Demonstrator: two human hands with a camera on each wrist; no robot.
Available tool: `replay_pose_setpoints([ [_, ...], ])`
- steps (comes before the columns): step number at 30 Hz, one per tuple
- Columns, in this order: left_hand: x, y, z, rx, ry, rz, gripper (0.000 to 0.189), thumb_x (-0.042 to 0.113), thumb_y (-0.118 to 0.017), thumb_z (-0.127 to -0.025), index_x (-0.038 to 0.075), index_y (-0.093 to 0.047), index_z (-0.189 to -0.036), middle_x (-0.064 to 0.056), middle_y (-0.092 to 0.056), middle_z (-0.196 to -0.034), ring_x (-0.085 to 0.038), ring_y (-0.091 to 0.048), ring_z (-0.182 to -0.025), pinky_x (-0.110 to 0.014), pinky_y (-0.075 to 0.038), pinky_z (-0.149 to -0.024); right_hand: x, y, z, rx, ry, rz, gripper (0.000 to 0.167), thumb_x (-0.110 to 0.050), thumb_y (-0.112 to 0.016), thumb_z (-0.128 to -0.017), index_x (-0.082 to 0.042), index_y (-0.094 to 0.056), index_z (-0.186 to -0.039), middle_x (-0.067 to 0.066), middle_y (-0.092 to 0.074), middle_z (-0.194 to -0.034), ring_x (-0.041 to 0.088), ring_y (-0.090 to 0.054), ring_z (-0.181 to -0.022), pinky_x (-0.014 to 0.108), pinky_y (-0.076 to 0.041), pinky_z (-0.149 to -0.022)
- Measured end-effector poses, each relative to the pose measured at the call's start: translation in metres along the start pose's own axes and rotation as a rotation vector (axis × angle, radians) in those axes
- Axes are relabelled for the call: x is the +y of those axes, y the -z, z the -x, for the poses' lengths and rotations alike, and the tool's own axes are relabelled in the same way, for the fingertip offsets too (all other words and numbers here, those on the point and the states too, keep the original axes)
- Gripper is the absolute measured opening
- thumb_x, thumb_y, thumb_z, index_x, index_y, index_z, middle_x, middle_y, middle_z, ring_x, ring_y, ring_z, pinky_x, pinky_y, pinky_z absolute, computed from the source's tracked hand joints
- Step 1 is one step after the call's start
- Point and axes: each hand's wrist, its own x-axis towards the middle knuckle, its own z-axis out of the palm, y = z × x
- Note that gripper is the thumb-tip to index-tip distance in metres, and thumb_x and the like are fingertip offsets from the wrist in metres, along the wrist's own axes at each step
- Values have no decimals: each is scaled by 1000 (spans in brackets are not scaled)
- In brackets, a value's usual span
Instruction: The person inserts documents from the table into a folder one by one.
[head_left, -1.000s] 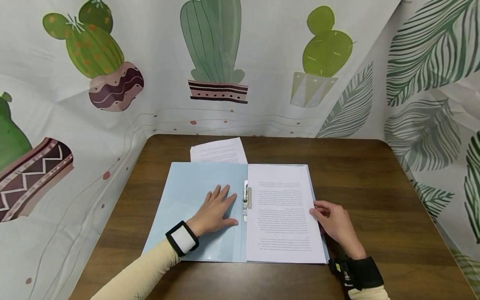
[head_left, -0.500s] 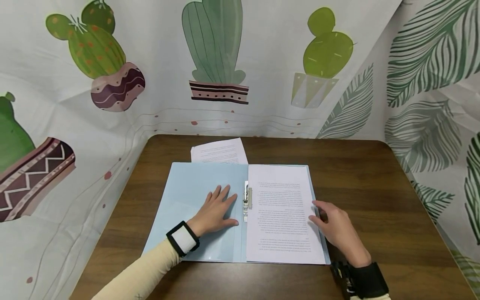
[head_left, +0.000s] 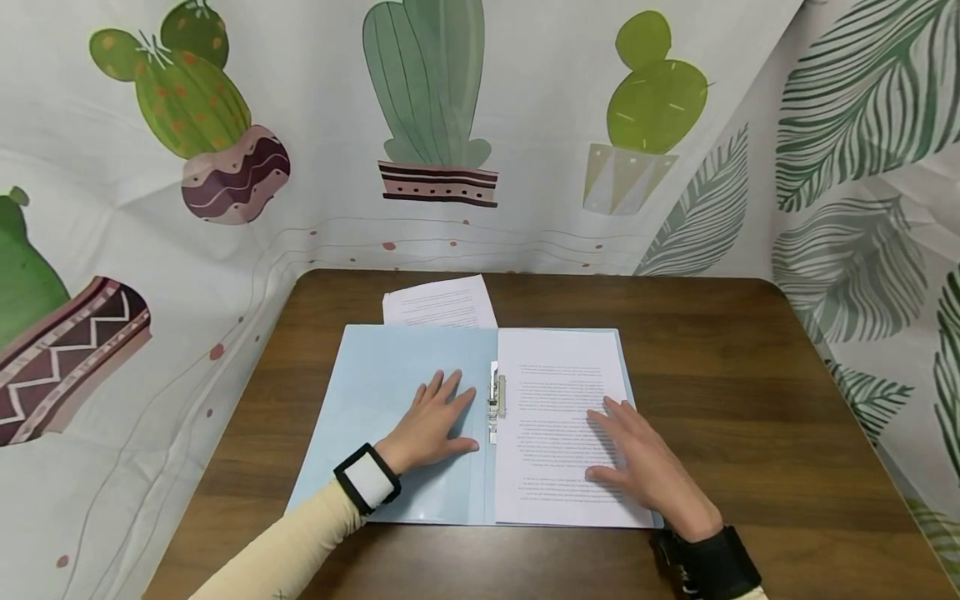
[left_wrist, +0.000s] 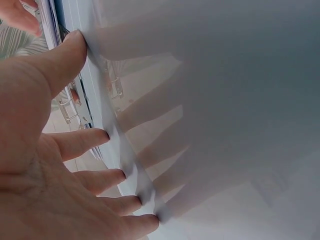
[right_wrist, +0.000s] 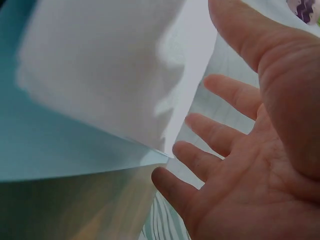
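A light blue folder (head_left: 375, 375) lies spread on the table, with a metal clip (head_left: 497, 400) along its spine. Printed sheets (head_left: 555, 350) sit on its right side, their text upside down in the head view. My left hand (head_left: 427, 425) rests on the folder's inner left cover, fingers spread; in the left wrist view its fingertips (left_wrist: 150, 218) touch the glossy cover (left_wrist: 240, 125). Over the right part of the sheets is my right hand (head_left: 645, 462), fingers straight and apart. The right wrist view shows that palm (right_wrist: 250, 165) facing the papers (right_wrist: 115, 65), holding nothing.
Another printed sheet (head_left: 442, 302) sticks out from behind the folder's upper left edge. Brown wooden table (head_left: 720, 358) surrounds the folder. A white cloth (head_left: 540, 108) with cactus and leaf prints hangs behind the table and along its sides.
My right hand has let go of the folder's right edge area and moved left over the sheets, its fingers straightening. My left hand has stayed on the cover.
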Motion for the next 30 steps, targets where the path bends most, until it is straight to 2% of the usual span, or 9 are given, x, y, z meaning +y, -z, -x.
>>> replay_pose_setpoints([
  [16,1,-3,1,22,32,21,89,51,-83,-82,4,-51,-151,-26,-27,-164,-53,-18,-151,-72,-22,-114,-1,-4,-1,-7,33,117,76,-32,-90,-78,-7,-60,-143,26,-42,-157,50,-33,-146,67,-33,-110],
  [25,-1,-4,1,27,26,38,88,50,-83,-83,4,-51,-150,-27,-27,-164,-54,-19,-150,-73,-22,-113,-1,-5,-3,-16,29,124,76,-32,-90,-79,-7,-59,-144,26,-41,-157,50,-33,-146,67,-33,-110],
  [30,-5,-4,1,18,-5,33,87,49,-83,-83,2,-51,-150,-29,-29,-162,-56,-20,-149,-74,-25,-111,-3,-3,-4,-32,26,83,76,-31,-89,-80,-6,-58,-145,27,-42,-156,51,-35,-144,68,-35,-109],
])
